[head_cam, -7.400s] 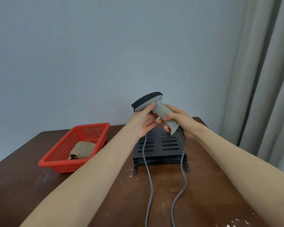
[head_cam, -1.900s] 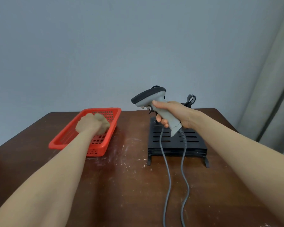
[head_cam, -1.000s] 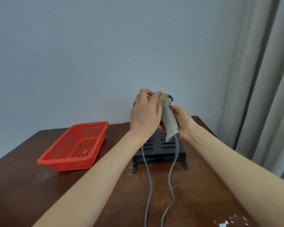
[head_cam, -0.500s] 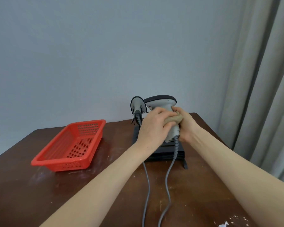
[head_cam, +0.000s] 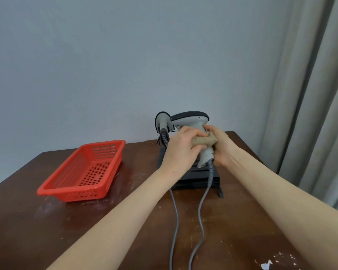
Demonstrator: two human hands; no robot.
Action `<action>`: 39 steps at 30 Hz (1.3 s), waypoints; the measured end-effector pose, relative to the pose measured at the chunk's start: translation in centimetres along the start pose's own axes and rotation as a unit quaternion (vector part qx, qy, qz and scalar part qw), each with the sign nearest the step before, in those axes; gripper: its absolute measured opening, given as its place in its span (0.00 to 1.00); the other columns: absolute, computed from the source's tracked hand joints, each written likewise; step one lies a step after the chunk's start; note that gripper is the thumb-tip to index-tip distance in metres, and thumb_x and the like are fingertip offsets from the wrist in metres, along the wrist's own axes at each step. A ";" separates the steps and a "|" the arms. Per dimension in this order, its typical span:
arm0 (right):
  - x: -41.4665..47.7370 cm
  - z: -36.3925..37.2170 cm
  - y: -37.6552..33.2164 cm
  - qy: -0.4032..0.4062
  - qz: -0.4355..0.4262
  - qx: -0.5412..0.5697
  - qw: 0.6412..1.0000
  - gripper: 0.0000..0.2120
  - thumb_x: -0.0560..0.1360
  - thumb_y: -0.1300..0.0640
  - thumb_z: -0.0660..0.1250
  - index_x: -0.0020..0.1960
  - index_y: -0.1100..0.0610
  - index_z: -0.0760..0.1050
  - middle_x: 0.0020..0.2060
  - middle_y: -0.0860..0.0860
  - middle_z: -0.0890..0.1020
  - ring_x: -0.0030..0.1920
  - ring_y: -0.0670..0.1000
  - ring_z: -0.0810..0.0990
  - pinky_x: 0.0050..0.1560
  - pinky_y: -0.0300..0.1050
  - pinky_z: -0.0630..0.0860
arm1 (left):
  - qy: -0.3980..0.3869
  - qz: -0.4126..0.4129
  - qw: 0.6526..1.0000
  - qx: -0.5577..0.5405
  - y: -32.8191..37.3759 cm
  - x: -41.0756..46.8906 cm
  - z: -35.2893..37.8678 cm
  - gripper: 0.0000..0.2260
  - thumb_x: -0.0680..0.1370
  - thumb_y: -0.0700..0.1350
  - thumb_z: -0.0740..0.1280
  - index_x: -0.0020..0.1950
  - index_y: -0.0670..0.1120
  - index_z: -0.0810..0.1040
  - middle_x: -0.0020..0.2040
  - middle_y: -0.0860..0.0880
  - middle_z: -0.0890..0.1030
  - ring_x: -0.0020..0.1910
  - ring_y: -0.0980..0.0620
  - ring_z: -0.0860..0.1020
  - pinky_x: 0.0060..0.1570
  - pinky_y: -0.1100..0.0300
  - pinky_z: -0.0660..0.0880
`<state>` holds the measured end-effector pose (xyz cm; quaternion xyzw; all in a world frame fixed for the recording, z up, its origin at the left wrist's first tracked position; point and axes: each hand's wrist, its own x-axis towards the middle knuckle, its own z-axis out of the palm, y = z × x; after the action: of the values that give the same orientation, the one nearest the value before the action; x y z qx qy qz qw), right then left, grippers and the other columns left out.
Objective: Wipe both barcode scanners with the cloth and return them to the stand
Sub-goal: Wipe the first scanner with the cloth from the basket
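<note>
Pale grey wall and a curtain are standing behind a dark wooden table (head_cam: 47, 221), where an empty red basket (head_cam: 84, 172) is sitting to the left of a black slotted stand (head_cam: 197, 181). Above the stand, the person's right hand (head_cam: 221, 148) is gripping the handle of a grey barcode scanner (head_cam: 191, 121), fingers closed around it, while the left hand (head_cam: 180, 151) is pressing a tan cloth (head_cam: 203, 141) against the same handle, fingers wrapped over the fabric. A second scanner (head_cam: 163, 122) is waiting upright at the back of the stand, and two grey cables (head_cam: 201, 217) are trailing toward the viewer.

To do this wipe well, the person is probably best served by keeping the right hand firm and rotating the scanner so the cloth is reaching the head and trigger side too, not just the handle. Watching the cable slack should be helping, since a tug could be dragging the stand or disturbing the second scanner.
</note>
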<state>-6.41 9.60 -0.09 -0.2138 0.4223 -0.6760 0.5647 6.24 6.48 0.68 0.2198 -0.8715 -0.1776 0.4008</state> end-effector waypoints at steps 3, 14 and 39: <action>0.1 0.7 0.2 -0.022 -0.011 0.016 1.000 0.15 0.80 0.51 0.56 0.51 0.59 0.77 0.38 0.56 0.84 0.36 0.53 0.84 0.38 0.50 0.82 | 0.041 -0.035 0.999 0.000 -0.3 1.8 -0.7 0.11 0.73 0.39 0.70 0.55 0.48 0.80 0.50 0.54 0.75 0.50 0.56 0.73 0.51 0.68 0.65; 0.2 -0.8 -0.4 0.027 0.014 -0.030 0.999 0.17 0.78 0.46 0.60 0.40 0.58 0.77 0.29 0.53 0.81 0.30 0.51 0.81 0.33 0.42 0.77 | -0.026 0.010 1.000 0.006 0.3 0.3 0.7 0.12 0.73 0.40 0.71 0.55 0.48 0.81 0.51 0.50 0.77 0.51 0.55 0.73 0.51 0.70 0.65; 1.1 -1.4 -1.0 0.046 0.028 -0.056 0.997 0.21 0.77 0.40 0.59 0.44 0.58 0.77 0.32 0.52 0.80 0.32 0.50 0.80 0.35 0.42 0.75 | -0.023 0.053 0.998 -0.016 0.2 -0.7 1.6 0.12 0.69 0.36 0.68 0.51 0.45 0.82 0.48 0.52 0.75 0.46 0.56 0.74 0.47 0.74 0.66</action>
<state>-8.35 9.01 -0.27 -0.2014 0.4910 -0.6442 0.5508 5.36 7.20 -0.68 0.1630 -0.8881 -0.1747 0.3927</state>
